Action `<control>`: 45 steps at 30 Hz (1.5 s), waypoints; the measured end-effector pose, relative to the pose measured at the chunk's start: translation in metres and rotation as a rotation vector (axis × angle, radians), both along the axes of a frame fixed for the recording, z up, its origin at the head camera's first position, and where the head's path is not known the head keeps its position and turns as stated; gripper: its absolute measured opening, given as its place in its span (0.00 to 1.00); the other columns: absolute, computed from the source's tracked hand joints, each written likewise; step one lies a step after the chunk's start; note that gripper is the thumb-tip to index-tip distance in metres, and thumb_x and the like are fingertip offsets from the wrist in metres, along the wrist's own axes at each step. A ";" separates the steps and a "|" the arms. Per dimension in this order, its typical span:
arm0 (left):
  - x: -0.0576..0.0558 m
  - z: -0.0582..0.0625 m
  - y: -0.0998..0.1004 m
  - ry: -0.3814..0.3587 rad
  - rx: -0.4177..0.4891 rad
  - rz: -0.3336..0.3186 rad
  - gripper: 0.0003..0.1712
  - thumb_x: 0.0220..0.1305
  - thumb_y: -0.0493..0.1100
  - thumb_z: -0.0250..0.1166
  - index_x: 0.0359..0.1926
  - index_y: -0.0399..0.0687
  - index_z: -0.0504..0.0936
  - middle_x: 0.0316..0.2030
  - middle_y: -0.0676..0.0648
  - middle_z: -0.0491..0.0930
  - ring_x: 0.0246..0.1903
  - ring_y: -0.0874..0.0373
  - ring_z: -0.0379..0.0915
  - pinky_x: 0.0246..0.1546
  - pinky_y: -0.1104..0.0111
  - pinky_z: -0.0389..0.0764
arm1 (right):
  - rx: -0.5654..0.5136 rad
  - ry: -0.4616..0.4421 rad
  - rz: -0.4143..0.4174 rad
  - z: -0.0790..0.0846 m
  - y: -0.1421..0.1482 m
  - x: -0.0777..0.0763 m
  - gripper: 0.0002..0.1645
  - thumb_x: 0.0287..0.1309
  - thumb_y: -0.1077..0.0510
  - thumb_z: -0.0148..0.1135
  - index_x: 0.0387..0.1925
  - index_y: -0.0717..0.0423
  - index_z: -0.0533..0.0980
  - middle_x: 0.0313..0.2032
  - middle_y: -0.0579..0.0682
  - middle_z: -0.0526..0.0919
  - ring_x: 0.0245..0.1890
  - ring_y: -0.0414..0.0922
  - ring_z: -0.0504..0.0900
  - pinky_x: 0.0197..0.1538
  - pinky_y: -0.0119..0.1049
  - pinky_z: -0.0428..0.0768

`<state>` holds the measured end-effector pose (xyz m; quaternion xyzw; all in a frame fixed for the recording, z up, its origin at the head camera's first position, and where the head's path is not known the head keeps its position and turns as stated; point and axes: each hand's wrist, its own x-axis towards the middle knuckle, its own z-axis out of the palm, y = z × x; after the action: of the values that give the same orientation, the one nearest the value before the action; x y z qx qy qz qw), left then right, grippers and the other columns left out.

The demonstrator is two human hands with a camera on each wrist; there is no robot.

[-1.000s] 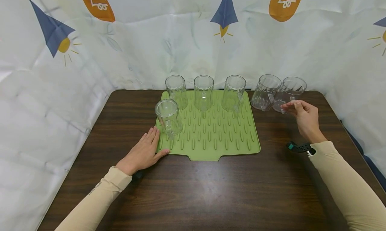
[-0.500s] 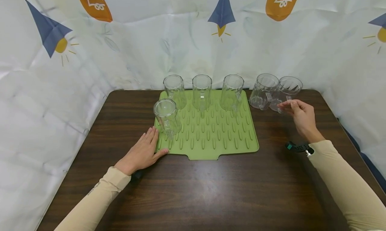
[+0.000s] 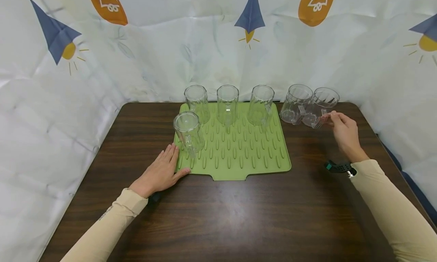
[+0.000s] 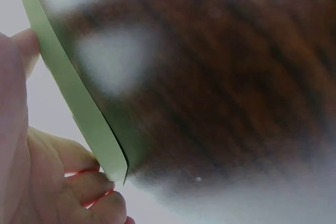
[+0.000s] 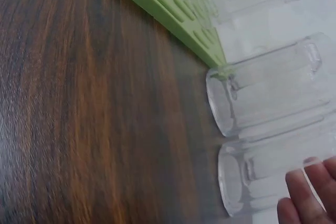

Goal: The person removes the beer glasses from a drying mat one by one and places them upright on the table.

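Head view — right hand (image 3: 345, 134), fingers narrowed, had edged rightward against the rightmost mug (image 3: 320, 104), beyond the green mat (image 3: 239, 164) — grip unclear; left hand (image 3: 159, 175) lay straight-fingered at the mat's edge.

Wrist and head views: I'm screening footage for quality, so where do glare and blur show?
Head view: pale glare on the table, mugs fairly clear; left wrist view: table blurred, a white glare blotch on it, the edge of the mat crisper; right wrist view: sheen on the table at the picture's left edge, mugs washed out against the pale cloth.
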<state>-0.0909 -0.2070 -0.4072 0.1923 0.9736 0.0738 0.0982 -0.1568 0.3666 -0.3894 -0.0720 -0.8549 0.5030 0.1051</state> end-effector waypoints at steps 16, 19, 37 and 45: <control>-0.002 -0.001 0.000 -0.007 -0.002 -0.001 0.52 0.78 0.64 0.54 0.78 0.24 0.51 0.80 0.25 0.46 0.81 0.31 0.42 0.81 0.40 0.53 | -0.236 0.404 -0.093 0.025 -0.009 0.011 0.21 0.76 0.55 0.57 0.56 0.68 0.81 0.38 0.36 0.89 0.38 0.33 0.86 0.48 0.20 0.82; -0.002 -0.001 0.000 -0.009 0.001 -0.002 0.52 0.78 0.63 0.54 0.78 0.23 0.51 0.80 0.25 0.46 0.81 0.31 0.42 0.81 0.40 0.53 | -0.283 0.461 -0.052 0.030 -0.014 0.013 0.20 0.75 0.56 0.58 0.55 0.70 0.82 0.38 0.39 0.91 0.38 0.34 0.88 0.48 0.21 0.82; -0.003 -0.001 -0.001 -0.012 0.000 -0.002 0.52 0.78 0.63 0.53 0.78 0.23 0.51 0.80 0.24 0.46 0.81 0.30 0.42 0.81 0.39 0.53 | -0.274 0.558 0.214 0.046 -0.068 0.024 0.17 0.74 0.65 0.57 0.55 0.74 0.80 0.43 0.40 0.90 0.42 0.34 0.88 0.50 0.24 0.82; -0.002 0.000 0.000 -0.018 0.000 -0.005 0.52 0.78 0.63 0.53 0.78 0.23 0.50 0.80 0.25 0.46 0.81 0.31 0.41 0.81 0.39 0.52 | -0.307 0.558 0.297 0.048 -0.088 0.027 0.17 0.73 0.69 0.55 0.55 0.81 0.76 0.43 0.42 0.91 0.43 0.35 0.88 0.48 0.25 0.85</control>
<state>-0.0932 -0.2074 -0.4076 0.1940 0.9722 0.0751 0.1073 -0.1295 0.2782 -0.3418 0.1784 -0.7087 0.6357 0.2484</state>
